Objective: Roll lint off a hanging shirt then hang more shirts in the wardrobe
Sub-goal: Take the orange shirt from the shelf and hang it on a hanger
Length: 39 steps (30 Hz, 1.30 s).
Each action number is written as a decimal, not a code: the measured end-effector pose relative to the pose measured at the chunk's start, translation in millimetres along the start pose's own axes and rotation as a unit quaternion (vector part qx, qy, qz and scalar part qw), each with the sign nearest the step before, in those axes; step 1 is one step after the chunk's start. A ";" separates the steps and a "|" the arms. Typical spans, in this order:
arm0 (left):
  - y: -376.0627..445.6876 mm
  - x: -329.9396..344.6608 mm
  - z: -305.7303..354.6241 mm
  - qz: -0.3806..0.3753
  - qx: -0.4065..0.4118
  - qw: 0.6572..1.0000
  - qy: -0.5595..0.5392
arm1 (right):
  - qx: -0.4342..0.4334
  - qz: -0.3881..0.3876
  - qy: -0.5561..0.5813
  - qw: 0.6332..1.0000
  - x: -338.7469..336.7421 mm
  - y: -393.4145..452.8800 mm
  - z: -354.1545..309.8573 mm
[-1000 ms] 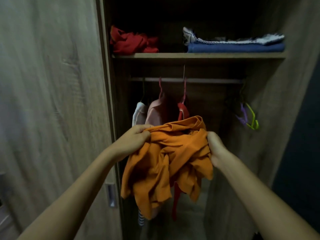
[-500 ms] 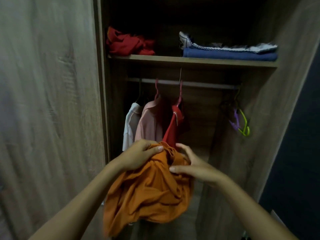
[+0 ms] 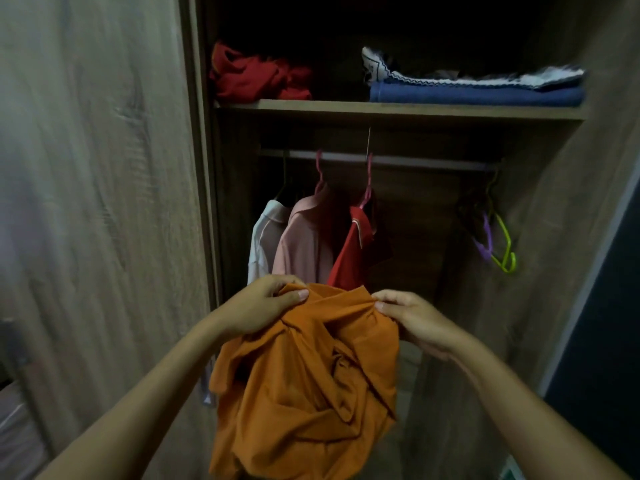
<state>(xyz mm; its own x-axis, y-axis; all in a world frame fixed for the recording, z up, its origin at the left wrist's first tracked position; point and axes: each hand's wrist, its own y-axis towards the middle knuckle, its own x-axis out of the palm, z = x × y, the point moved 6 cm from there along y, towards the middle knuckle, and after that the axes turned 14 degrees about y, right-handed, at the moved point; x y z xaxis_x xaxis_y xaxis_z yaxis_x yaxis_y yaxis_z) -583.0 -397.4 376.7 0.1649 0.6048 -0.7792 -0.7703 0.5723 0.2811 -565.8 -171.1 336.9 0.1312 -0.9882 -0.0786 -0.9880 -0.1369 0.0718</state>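
Note:
A crumpled orange shirt (image 3: 304, 386) hangs in front of the open wardrobe, held up by both hands. My left hand (image 3: 263, 306) pinches its top edge on the left. My right hand (image 3: 412, 317) pinches the top edge on the right. Behind it, on the rail (image 3: 415, 161), hang a white shirt (image 3: 263, 237), a pink shirt (image 3: 301, 244) and a red shirt (image 3: 353, 251). Empty purple and yellow-green hangers (image 3: 498, 244) hang at the rail's right end. No lint roller is in view.
A shelf (image 3: 398, 110) above the rail carries a bundled red garment (image 3: 256, 77) and folded blue and white textiles (image 3: 474, 88). The wardrobe door (image 3: 97, 202) stands at the left, a side panel at the right.
The shirt dropped lower from a second ago. Since half a second ago my right hand has shifted right and taken the top edge, spreading the shirt between both hands.

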 end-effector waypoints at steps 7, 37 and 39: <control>9.5 2.9 0.0 0.031 -0.016 0.999 0.022 | -0.012 0.047 -0.001 0.999 -1.7 5.0 -13.2; 13.6 20.1 -6.2 -0.001 -0.053 0.997 -0.064 | -0.102 -0.079 -0.079 0.988 19.8 0.5 4.7; 14.2 19.6 -4.9 0.010 -0.043 0.998 -0.055 | -0.121 -0.081 -0.016 0.989 26.9 -1.2 2.9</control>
<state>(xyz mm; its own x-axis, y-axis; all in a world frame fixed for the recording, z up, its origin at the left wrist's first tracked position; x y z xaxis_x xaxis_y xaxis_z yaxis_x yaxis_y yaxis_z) -593.7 -380.2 362.7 0.2113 0.6749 -0.7070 -0.8239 0.5122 0.2427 -561.4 -197.3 331.8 0.2804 -0.9496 -0.1401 -0.9047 -0.3102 0.2922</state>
